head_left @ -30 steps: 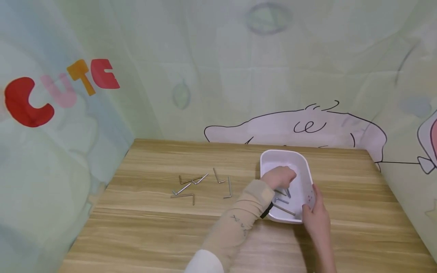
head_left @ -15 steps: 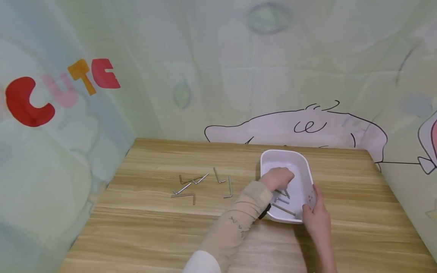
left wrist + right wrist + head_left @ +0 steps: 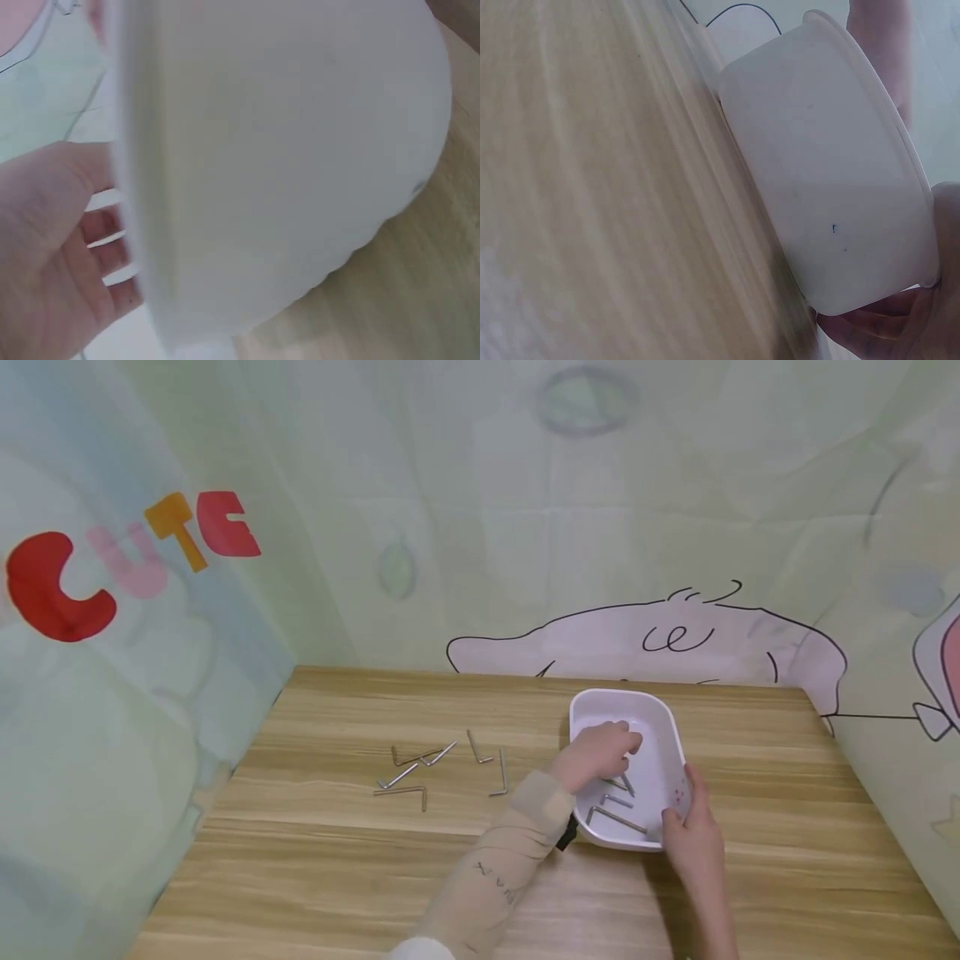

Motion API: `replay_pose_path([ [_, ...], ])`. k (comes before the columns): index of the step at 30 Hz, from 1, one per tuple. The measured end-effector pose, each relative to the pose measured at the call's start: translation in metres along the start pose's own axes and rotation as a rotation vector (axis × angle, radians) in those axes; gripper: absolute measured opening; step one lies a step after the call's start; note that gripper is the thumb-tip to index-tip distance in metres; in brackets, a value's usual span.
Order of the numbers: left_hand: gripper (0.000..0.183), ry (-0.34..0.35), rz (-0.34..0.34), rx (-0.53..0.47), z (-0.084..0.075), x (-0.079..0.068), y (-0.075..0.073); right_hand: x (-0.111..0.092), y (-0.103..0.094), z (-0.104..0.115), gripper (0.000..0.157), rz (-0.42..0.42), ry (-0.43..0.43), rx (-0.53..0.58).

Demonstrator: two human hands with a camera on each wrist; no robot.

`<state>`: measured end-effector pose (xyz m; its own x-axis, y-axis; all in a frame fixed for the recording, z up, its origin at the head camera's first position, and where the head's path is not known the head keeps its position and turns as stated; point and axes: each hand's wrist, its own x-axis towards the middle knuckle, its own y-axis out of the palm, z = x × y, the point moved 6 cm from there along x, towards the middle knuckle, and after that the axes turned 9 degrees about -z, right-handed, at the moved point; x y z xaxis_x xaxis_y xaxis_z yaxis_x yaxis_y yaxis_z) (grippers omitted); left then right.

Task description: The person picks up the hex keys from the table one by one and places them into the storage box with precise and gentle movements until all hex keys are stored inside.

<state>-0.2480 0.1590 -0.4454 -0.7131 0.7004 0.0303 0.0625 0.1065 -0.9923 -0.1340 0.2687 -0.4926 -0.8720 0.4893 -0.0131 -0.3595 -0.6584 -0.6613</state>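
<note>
A white plastic tray stands on the table, deep-sided with rounded corners. Inside lie several hex keys, among them a long hex key and a short hex key. My left hand hangs over the tray's left rim, fingers loosely bent above the keys. In the left wrist view the palm faces the tray wall; the rim hides the fingertips, and I see nothing held. My right hand grips the tray's right side, thumb at the rim and fingers outside, also low in the right wrist view.
Left of the tray, several more hex keys lie loose on the wooden table, including one hex key nearest the tray. A printed cloth backdrop rises behind the table's far edge and along its sides.
My left hand has drawn back slightly to the left and its fingers have loosened. More of the long hex key shows. My right hand and the tray stay in place.
</note>
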Motion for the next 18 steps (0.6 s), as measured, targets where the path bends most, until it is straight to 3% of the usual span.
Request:
replay_pose_path([
  [8,0.021,0.017,-0.12,-0.01,-0.002,-0.017,-0.022,0.0,-0.001,0.0,0.069,-0.036,-0.013,-0.01],
  [18,0.023,0.022,-0.201,0.019,0.0,-0.037,-0.03,-0.001,0.0,0.0,0.069,-0.024,-0.011,-0.008],
])
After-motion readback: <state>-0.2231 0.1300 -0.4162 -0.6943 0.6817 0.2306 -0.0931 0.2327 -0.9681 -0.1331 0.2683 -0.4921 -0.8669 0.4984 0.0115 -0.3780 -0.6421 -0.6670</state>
